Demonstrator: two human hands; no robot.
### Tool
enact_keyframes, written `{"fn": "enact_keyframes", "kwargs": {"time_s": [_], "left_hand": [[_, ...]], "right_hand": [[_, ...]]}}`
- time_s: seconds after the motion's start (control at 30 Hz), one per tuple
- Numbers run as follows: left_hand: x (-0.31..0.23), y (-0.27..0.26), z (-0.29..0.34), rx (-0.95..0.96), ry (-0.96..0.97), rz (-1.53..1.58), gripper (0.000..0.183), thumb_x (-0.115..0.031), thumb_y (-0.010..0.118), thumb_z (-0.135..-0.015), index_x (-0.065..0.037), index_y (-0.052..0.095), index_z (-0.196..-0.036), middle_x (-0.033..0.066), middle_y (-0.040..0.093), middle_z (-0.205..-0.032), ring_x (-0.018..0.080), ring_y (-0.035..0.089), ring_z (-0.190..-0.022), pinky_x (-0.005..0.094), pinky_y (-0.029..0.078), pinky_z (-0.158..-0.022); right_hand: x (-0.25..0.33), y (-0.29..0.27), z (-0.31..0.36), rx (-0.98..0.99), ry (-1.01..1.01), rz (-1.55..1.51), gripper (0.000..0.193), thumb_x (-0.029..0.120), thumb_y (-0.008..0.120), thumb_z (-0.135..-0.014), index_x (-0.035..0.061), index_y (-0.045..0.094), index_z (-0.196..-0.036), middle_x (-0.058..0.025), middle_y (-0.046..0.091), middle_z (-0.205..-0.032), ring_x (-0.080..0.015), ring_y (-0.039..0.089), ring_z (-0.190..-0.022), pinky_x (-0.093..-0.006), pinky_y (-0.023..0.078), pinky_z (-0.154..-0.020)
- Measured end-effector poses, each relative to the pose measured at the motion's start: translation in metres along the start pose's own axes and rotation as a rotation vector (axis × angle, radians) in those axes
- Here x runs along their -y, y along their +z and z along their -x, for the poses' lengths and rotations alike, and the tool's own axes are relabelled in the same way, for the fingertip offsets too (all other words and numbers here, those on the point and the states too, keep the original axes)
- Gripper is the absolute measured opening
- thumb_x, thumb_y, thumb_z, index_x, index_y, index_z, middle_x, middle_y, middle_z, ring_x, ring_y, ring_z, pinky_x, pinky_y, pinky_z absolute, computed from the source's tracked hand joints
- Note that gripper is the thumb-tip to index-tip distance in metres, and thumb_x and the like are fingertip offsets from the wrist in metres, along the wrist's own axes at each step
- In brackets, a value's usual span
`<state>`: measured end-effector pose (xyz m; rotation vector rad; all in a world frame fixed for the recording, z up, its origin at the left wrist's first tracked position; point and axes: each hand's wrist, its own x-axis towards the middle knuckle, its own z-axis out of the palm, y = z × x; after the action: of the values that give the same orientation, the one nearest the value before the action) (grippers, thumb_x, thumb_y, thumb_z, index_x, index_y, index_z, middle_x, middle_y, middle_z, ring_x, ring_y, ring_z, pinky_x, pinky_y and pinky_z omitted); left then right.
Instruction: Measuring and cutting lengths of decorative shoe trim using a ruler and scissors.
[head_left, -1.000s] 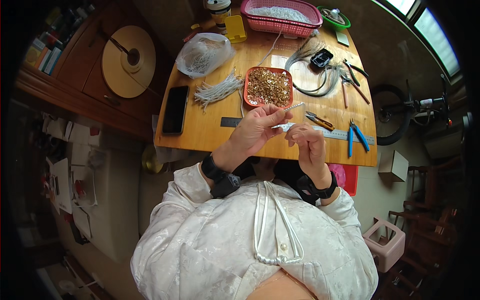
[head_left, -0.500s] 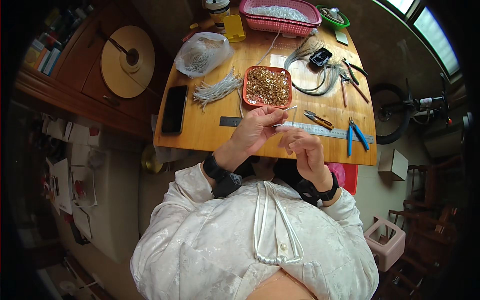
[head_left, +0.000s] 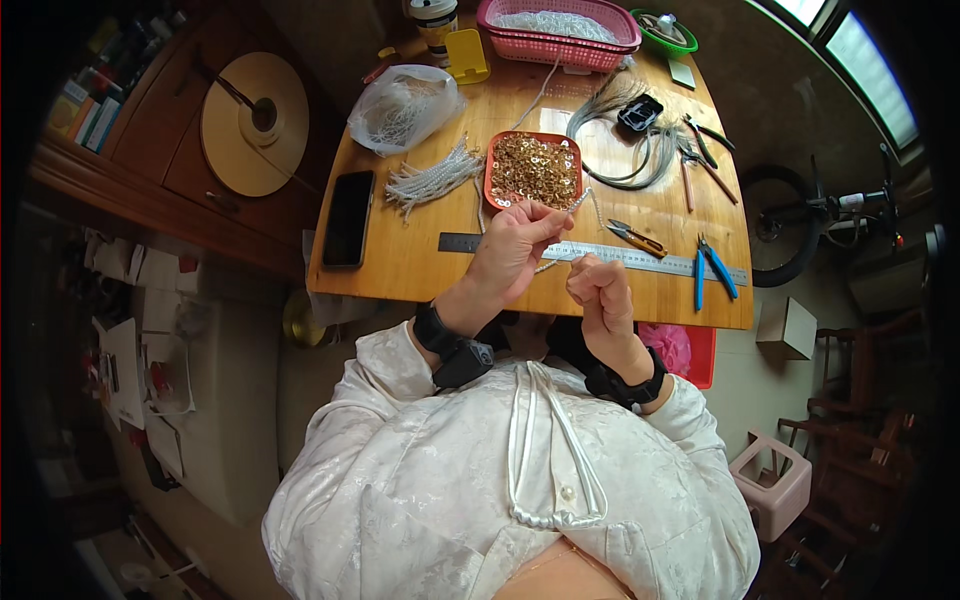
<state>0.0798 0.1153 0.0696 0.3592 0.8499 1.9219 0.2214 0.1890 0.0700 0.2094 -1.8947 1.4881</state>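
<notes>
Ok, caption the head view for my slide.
Left hand pinches a pale cord near an orange-red tray of small gold pieces.

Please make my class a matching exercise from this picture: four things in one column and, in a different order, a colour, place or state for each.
Things
1. Left hand
2. Phone
3. Square tray
4. Pliers at the ruler

Descriptions
A. Orange-red, filled with gold-coloured pieces
B. Blue-handled
C. Pinching a thin silvery strand
D. Dark-screened, lying near the left edge of the table

Right pairs: 1-C, 2-D, 3-A, 4-B
</notes>
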Motion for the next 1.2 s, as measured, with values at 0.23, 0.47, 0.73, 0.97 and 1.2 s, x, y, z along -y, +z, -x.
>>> {"fn": "enact_keyframes", "kwargs": {"time_s": [0.23, 0.47, 0.73, 0.97, 1.2], "left_hand": [[-0.003, -0.007, -0.001, 0.076, -0.031, -0.176, 0.008, -0.009, 0.062, -0.089, -0.002, 0.058, -0.091, 0.0064, 0.065, -0.089, 0.0106, 0.058, -0.081, 0.023, 0.045, -0.079], [-0.011, 0.002, 0.013, 0.166, -0.017, -0.358, 0.014, -0.01, 0.065, -0.087, -0.001, 0.057, -0.093, 0.0067, 0.065, -0.088, 0.0099, 0.06, -0.081, 0.022, 0.047, -0.077], [-0.018, 0.004, 0.015, 0.188, -0.04, -0.559, 0.016, -0.011, 0.065, -0.088, -0.002, 0.059, -0.1, 0.0042, 0.064, -0.089, 0.0068, 0.058, -0.08, 0.0215, 0.045, -0.075], [-0.028, 0.001, 0.011, 0.423, -0.196, -0.991, 0.019, -0.02, 0.06, -0.092, -0.002, 0.066, -0.095, 0.0011, 0.063, -0.084, 0.0064, 0.054, -0.074, 0.0221, 0.043, -0.071], [-0.038, 0.014, 0.011, 0.679, -0.033, -0.856, 0.023, -0.022, 0.057, -0.092, -0.007, 0.07, -0.081, 0.0033, 0.06, -0.1, 0.0139, 0.049, -0.099, 0.0302, 0.034, -0.092]], "right_hand": [[0.001, -0.012, 0.007, 0.032, 0.243, -0.283, 0.022, -0.018, 0.038, -0.085, 0.0011, 0.047, -0.093, -0.007, 0.048, -0.078, -0.0149, 0.045, -0.071, -0.0259, 0.038, -0.063], [0.023, -0.044, -0.038, 0.103, 0.002, 0.368, 0.015, -0.01, 0.046, -0.089, 0.0004, 0.053, -0.097, -0.0099, 0.056, -0.089, -0.017, 0.054, -0.078, -0.0267, 0.044, -0.074], [0.003, -0.042, -0.029, 0.151, 0.31, 0.333, 0.013, -0.006, 0.054, -0.085, -0.0001, 0.056, -0.097, -0.0093, 0.056, -0.085, -0.0213, 0.056, -0.077, -0.0297, 0.046, -0.068], [0.007, -0.048, -0.032, 0.25, 0.076, 0.498, 0.015, -0.007, 0.059, -0.081, 0.0009, 0.057, -0.094, -0.0103, 0.054, -0.081, -0.0242, 0.055, -0.071, -0.0303, 0.045, -0.064], [0.03, -0.055, -0.037, 0.227, -0.074, 0.495, 0.012, -0.004, 0.066, -0.077, 0.0013, 0.057, -0.083, -0.0098, 0.054, -0.08, -0.025, 0.054, -0.072, -0.032, 0.045, -0.062]]}}
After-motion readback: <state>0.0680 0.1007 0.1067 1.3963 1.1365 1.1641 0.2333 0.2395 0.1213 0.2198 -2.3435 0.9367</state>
